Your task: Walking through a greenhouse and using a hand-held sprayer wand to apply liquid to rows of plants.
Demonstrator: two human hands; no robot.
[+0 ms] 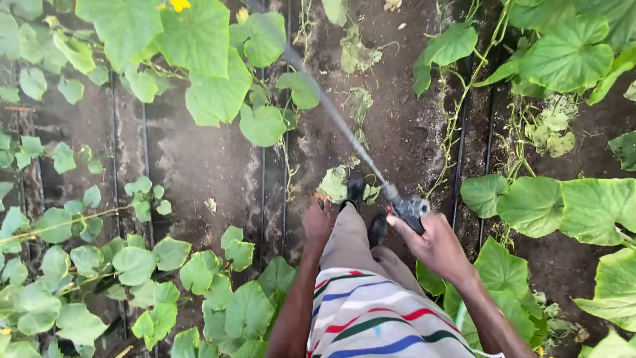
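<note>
Leafy vines (218,86) flank a soil path (199,166), the spray wand (338,119) reaching forward from the right hand (434,245).

Looking down between rows of broad-leaved vines (212,79), the right hand (434,245) grips the handle of a spray lance (344,129), whose thin wand slants up and left over dark soil (199,159). The left hand (317,222) hangs loosely closed beside the leg, holding nothing visible. Black drip lines (264,185) run along the ground

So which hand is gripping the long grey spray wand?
The right hand grips the long grey spray wand; the left hand hangs empty.
</note>
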